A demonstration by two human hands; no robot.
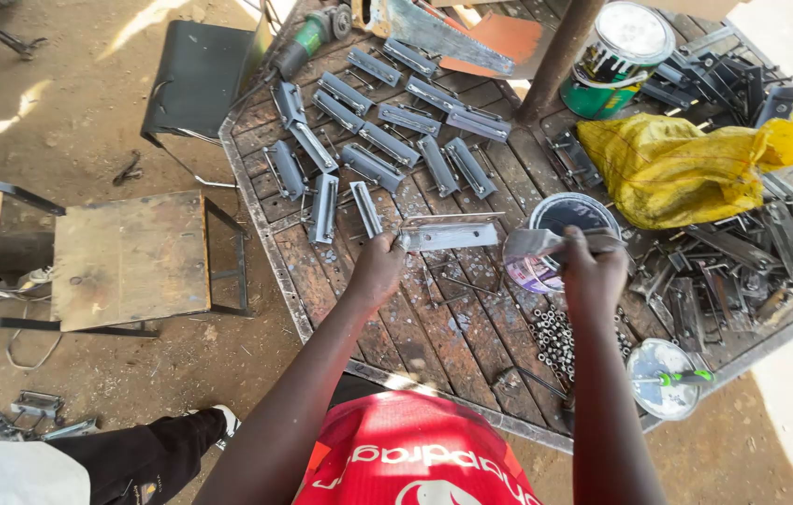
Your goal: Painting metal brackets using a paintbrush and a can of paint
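Observation:
My left hand (377,268) grips one end of a flat grey metal bracket (450,235) and holds it level over the metal workbench (396,327). My right hand (593,271) is closed on a thin brush-like tool whose flat grey end (532,244) lies just right of the bracket. Directly behind that tool stands an open paint tin (560,217) with dark paint. Several grey painted brackets (373,168) lie in rows on the bench beyond my left hand.
A heap of unpainted dark metal parts (724,271) fills the bench's right side beside a yellow bag (677,168). A closed tin (616,56), a lid with a green-handled tool (663,388), loose nuts (555,341), an angle grinder (307,37) and a saw (438,33) lie about. A wooden stool (130,257) stands left.

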